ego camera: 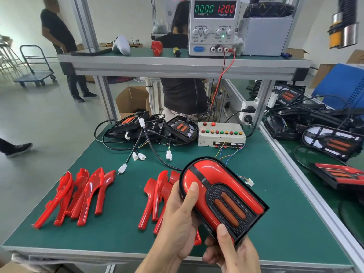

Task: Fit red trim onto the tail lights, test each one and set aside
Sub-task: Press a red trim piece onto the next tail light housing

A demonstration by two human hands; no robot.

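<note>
Trim looks seated on the light [222, 196], held over the mat [110, 229] at 5 o'clock. The left hand [177, 219] grips its left edge, thumb on the red; the right hand [230, 253] pinches its near corner. Testing seems next: its plug [249, 182] needs to reach the tester [221, 134] at 12 o'clock. Loose trims: about 4 at 9 o'clock [78, 196], at least 3 beside the left hand [151, 200]. Bare lights at 11 o'clock [149, 128]: at least 2.
</note>
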